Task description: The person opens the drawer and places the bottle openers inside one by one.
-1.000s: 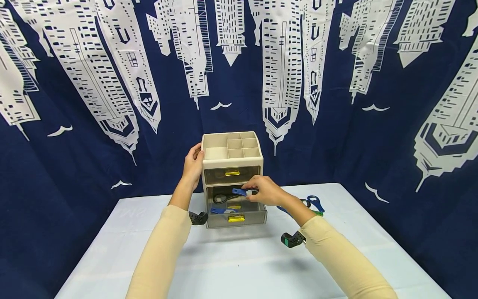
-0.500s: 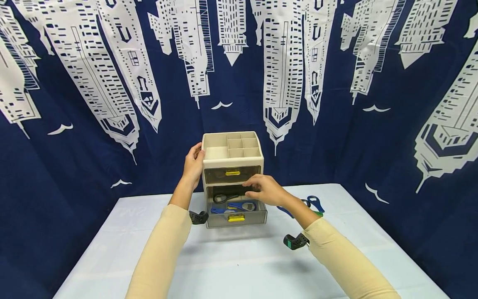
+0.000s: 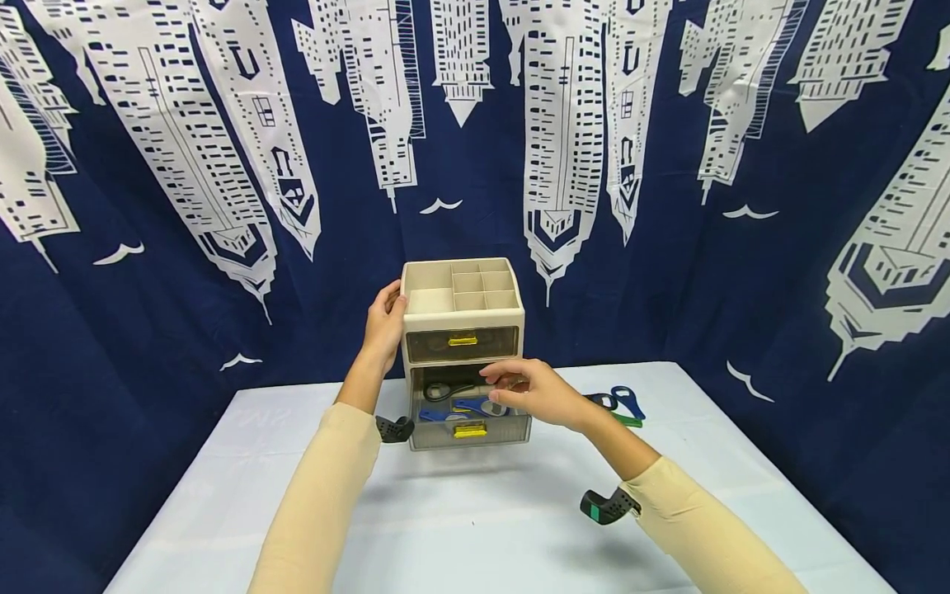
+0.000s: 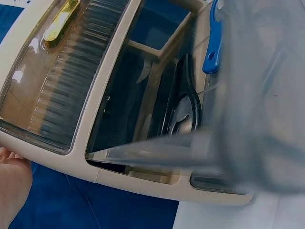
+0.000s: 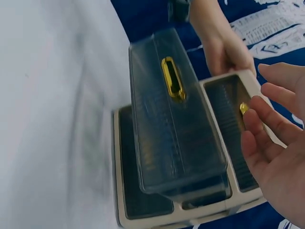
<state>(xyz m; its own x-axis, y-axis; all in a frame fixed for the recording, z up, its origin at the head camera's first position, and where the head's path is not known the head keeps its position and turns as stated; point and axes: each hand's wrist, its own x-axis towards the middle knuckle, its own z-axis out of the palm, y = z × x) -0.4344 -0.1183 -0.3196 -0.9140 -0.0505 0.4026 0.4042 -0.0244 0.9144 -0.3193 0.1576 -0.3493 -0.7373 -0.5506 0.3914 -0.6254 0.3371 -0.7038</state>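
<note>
A cream desktop drawer cabinet (image 3: 463, 318) stands at the table's back, its lower clear drawer (image 3: 505, 433) pulled out. In that drawer lie a black bottle opener (image 3: 436, 392) with a looped head, a blue one (image 3: 469, 404) and another blue one (image 3: 439, 416). My left hand (image 3: 383, 326) rests against the cabinet's upper left side; the left wrist view catches only part of it. Above the drawer's right side hovers my right hand (image 3: 540, 394), with loosely bent fingers and nothing in them. The right wrist view shows its fingers (image 5: 274, 114) spread apart.
On the white table (image 3: 475, 528), right of the cabinet, lie a blue-looped tool (image 3: 628, 401), a black one (image 3: 604, 401) and a green one (image 3: 629, 421), partly behind my right forearm. The upper drawer (image 3: 490, 345) is closed. A navy patterned curtain (image 3: 356, 239) hangs behind.
My right hand held a blue bottle opener over the drawer one second ago and let it go; it now lies inside. That hand has since shifted slightly down and right. The left hand stays put.
</note>
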